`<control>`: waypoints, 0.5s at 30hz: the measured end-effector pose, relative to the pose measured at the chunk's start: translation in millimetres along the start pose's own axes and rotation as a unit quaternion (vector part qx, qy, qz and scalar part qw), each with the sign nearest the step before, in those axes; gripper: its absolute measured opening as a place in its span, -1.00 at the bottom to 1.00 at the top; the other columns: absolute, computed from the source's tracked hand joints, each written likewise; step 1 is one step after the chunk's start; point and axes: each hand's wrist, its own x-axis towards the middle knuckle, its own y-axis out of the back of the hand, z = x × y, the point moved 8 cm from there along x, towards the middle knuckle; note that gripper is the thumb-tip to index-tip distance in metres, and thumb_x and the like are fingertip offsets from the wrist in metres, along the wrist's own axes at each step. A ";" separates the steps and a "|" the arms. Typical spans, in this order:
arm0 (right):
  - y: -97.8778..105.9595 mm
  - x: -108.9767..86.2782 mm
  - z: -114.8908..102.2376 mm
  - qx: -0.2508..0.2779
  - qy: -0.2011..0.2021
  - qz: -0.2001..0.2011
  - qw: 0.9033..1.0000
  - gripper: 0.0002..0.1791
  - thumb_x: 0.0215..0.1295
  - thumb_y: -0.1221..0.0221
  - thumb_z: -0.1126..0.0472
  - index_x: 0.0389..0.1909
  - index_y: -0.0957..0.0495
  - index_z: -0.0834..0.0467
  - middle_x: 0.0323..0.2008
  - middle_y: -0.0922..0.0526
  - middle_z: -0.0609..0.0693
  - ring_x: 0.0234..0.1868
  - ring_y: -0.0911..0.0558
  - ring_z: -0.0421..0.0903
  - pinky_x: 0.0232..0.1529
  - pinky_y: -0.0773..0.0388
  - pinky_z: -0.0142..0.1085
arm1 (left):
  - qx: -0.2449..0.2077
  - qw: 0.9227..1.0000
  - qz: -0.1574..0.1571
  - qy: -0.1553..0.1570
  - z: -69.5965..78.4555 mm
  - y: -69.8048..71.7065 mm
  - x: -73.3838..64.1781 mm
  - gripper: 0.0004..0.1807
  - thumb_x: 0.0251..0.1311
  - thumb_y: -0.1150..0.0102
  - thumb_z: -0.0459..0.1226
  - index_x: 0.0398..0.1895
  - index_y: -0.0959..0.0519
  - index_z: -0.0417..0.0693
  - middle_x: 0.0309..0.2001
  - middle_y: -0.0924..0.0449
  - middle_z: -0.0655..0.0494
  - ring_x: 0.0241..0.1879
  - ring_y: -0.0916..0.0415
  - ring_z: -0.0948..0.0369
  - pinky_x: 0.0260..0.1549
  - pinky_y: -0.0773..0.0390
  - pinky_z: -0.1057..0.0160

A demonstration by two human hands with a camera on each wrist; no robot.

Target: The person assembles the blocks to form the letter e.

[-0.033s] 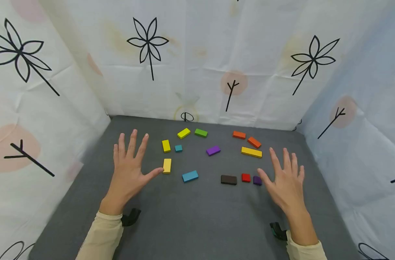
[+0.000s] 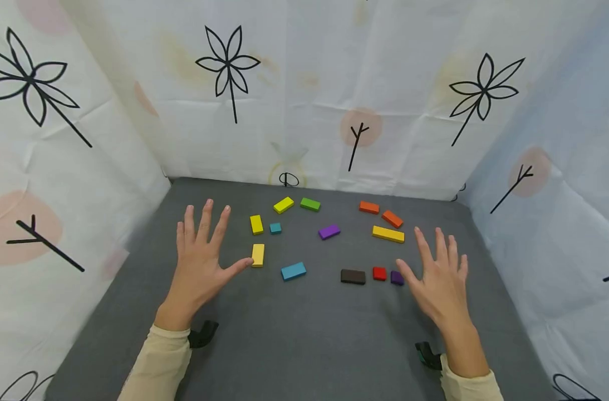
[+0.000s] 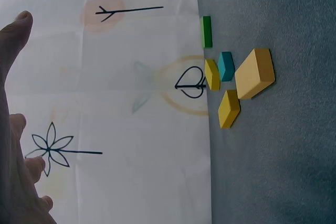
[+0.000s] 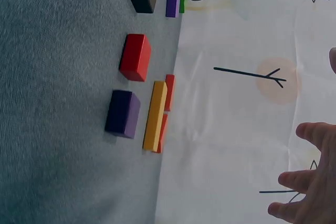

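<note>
My left hand (image 2: 200,267), fingers spread, is held over the left of the grey table. Its thumb overlaps the edge of a pale yellow block (image 2: 258,255) in the head view; the left wrist view shows the hand apart from the blocks. Over the right side, my right hand (image 2: 441,284) is spread too and holds nothing. Nearest to its thumb is a dark purple block (image 2: 397,278), with a red block (image 2: 379,273) and a dark brown block (image 2: 353,277) to the left. A long amber block (image 2: 388,234) lies farther back. Between the hands sits a blue block (image 2: 293,271).
Toward the back lie two yellow blocks (image 2: 283,205) (image 3: 229,109), a small teal block (image 2: 275,228), a green block (image 2: 310,204), a purple block (image 2: 329,232) and two orange blocks (image 2: 369,207) (image 2: 392,219). White printed cloth (image 2: 304,72) walls the grey table (image 2: 304,345) at back and sides.
</note>
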 end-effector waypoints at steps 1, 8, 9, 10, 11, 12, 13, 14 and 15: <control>0.0 -0.1 -0.6 0.002 0.001 0.000 1.000 -0.06 0.57 -0.11 -0.36 0.79 -0.04 -0.10 0.70 0.03 0.36 0.67 0.12 0.46 0.42 0.24 0.62 | -0.002 1.000 0.000 0.000 0.1 -0.7 -0.2 0.22 0.28 0.24 0.67 0.83 0.08 0.22 0.78 0.24 -0.09 0.70 0.44 -0.30 0.46 0.23 -0.58; 3.9 8.2 -7.3 0.041 0.025 0.012 0.999 -0.13 0.58 -0.17 -0.24 0.74 -0.17 0.01 0.68 -0.07 0.34 0.67 0.05 0.43 0.46 0.14 0.57 | -0.035 0.999 0.001 -0.002 -0.8 -5.3 1.8 0.22 0.30 0.18 0.64 0.82 0.03 0.14 0.75 0.14 -0.19 0.69 0.32 -0.33 0.43 0.10 -0.60; 5.8 10.6 -8.9 0.055 0.033 0.015 0.998 -0.16 0.58 -0.21 -0.18 0.72 -0.22 0.04 0.67 -0.09 0.33 0.67 0.04 0.42 0.46 0.10 0.56 | -0.039 0.999 0.001 -0.004 -1.2 -5.6 2.9 0.22 0.30 0.17 0.63 0.82 0.02 0.13 0.75 0.13 -0.20 0.68 0.28 -0.34 0.41 0.04 -0.60; 7.4 13.1 -10.3 0.071 0.041 0.017 0.996 -0.19 0.56 -0.25 -0.12 0.69 -0.27 0.08 0.66 -0.12 0.32 0.67 0.03 0.41 0.46 0.07 0.56 | -0.043 0.999 0.000 -0.006 -1.8 -5.8 4.2 0.21 0.31 0.14 0.62 0.81 0.00 0.11 0.74 0.11 -0.21 0.68 0.26 -0.34 0.40 -0.02 -0.60; 9.1 15.6 -12.2 0.086 0.051 0.019 0.995 -0.22 0.54 -0.29 -0.05 0.65 -0.32 0.11 0.66 -0.15 0.30 0.67 0.00 0.40 0.45 0.03 0.55 | -0.048 0.999 -0.001 -0.008 -2.2 -6.1 5.3 0.20 0.33 0.08 0.59 0.81 -0.01 0.09 0.73 0.10 -0.21 0.67 0.23 -0.34 0.38 -0.07 -0.60; 10.6 17.8 -14.1 0.100 0.061 0.020 0.993 -0.25 0.51 -0.33 0.02 0.62 -0.36 0.14 0.64 -0.18 0.29 0.66 -0.03 0.39 0.44 -0.03 0.54 | -0.052 0.999 -0.003 -0.010 -2.7 -6.4 6.2 0.19 0.34 -0.02 0.54 0.81 -0.02 0.07 0.73 0.08 -0.21 0.66 0.20 -0.34 0.37 -0.13 -0.59; 12.0 19.7 -16.0 0.112 0.072 0.022 0.991 -0.27 0.47 -0.37 0.09 0.58 -0.40 0.16 0.63 -0.22 0.27 0.65 -0.08 0.37 0.42 -0.09 0.54 | -0.057 0.998 -0.005 -0.012 -3.0 -6.5 6.9 0.18 0.34 -0.13 0.48 0.80 -0.03 0.06 0.73 0.07 -0.21 0.66 0.18 -0.33 0.35 -0.18 -0.58; 13.3 21.4 -18.3 0.122 0.080 0.020 0.989 -0.28 0.43 -0.41 0.14 0.56 -0.44 0.16 0.62 -0.26 0.24 0.63 -0.13 0.36 0.40 -0.15 0.52 | -0.063 0.998 -0.009 -0.012 -3.3 -6.8 7.1 0.17 0.32 -0.24 0.40 0.80 -0.04 0.05 0.73 0.06 -0.20 0.65 0.17 -0.33 0.34 -0.22 -0.57; 13.6 23.0 -20.0 0.129 0.088 0.019 0.988 -0.29 0.41 -0.43 0.18 0.53 -0.47 0.17 0.60 -0.29 0.22 0.61 -0.18 0.34 0.38 -0.20 0.50 | -0.069 0.997 -0.012 -0.011 -3.5 -7.1 7.2 0.17 0.30 -0.35 0.32 0.80 -0.05 0.04 0.73 0.05 -0.19 0.65 0.16 -0.33 0.32 -0.25 -0.56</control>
